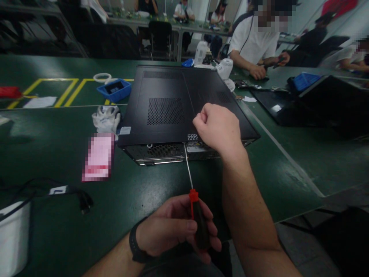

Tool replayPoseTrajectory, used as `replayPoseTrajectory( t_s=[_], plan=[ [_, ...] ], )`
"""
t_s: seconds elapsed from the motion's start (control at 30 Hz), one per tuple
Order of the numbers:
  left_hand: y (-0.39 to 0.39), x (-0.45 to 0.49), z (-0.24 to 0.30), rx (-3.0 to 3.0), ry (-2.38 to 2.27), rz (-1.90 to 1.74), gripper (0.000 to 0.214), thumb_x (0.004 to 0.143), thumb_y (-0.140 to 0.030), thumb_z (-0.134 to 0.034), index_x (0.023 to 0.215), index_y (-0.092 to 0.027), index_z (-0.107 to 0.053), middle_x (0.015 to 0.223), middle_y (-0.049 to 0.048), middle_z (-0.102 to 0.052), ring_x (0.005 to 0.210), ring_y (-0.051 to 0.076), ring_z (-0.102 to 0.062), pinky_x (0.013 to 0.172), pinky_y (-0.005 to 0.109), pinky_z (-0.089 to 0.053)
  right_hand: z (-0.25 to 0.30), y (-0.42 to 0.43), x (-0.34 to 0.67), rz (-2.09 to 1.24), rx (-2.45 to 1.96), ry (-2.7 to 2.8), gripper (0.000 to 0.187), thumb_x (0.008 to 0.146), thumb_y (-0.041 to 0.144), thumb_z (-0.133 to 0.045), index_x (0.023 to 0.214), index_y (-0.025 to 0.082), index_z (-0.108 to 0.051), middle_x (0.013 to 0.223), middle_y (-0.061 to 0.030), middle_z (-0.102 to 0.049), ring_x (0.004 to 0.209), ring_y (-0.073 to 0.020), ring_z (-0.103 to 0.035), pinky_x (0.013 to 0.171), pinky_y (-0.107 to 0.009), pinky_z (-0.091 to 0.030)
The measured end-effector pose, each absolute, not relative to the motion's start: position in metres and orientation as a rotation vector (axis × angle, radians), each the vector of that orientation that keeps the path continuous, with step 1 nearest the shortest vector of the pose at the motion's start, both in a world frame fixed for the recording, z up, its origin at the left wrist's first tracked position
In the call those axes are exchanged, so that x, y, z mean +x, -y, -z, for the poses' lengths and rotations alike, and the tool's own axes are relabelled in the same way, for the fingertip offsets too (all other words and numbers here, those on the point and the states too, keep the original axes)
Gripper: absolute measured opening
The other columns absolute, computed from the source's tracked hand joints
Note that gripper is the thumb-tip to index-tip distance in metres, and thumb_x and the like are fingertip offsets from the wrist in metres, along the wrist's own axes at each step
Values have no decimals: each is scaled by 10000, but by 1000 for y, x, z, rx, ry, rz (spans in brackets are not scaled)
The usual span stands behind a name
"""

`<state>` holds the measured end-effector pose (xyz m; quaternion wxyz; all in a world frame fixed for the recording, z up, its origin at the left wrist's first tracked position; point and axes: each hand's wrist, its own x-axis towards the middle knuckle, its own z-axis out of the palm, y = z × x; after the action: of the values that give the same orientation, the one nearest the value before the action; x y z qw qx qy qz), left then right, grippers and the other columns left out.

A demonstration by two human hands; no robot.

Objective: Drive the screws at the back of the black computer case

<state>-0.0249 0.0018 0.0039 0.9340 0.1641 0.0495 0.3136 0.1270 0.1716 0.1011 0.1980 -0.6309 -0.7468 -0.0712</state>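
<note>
A black computer case [167, 84] lies on its side on the green table, its metal rear edge facing me. My left hand [178, 227], with a dark band on the wrist, is wrapped round the handle of a red and black screwdriver [198, 219]. The shaft points away from me, and its tip meets the upper rear edge of the case. My right hand [220, 125] rests closed in a fist on top of the case near that edge. Whatever its curled fingers may hold is hidden.
Left of the case lie work gloves [106, 120], a pink blurred item [99, 157], a blue tray [115, 90] and black cables [83, 198]. A white container [14, 238] stands at the near left. Dark panels [325, 104] lie at right. Across the table a person [253, 42] handles parts.
</note>
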Motion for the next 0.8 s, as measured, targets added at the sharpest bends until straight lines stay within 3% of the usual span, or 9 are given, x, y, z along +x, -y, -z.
replayPoseTrajectory(
  t_s=[0.23, 0.53, 0.8],
  plan=[
    [1, -20, 4, 371, -47, -705, 193, 935, -176, -729, 1095, -196, -624, 1016, 46, -780, 899, 189, -806, 655, 240, -660, -100, -172, 127, 199, -1762, 2078, 242, 931, 301, -466, 861, 197, -673, 862, -81, -704, 794, -214, -589, 697, -343, -338],
    [-2, -25, -4, 346, -123, -643, 275, 911, -193, -757, 1169, -128, -687, 1033, 91, -773, 966, 218, -799, 777, 293, -672, -102, -171, 126, 195, -1777, 2092, 238, 930, 292, -468, 844, 195, -667, 861, -83, -707, 797, -219, -605, 684, -347, -332],
    [0, -20, 6, 391, -98, -687, 240, 893, -179, -778, 1068, -190, -614, 1007, 46, -783, 894, 200, -807, 648, 234, -652, -100, -172, 127, 210, -1753, 2081, 236, 924, 295, -465, 837, 203, -663, 851, -78, -707, 775, -211, -588, 672, -346, -315]
  ],
)
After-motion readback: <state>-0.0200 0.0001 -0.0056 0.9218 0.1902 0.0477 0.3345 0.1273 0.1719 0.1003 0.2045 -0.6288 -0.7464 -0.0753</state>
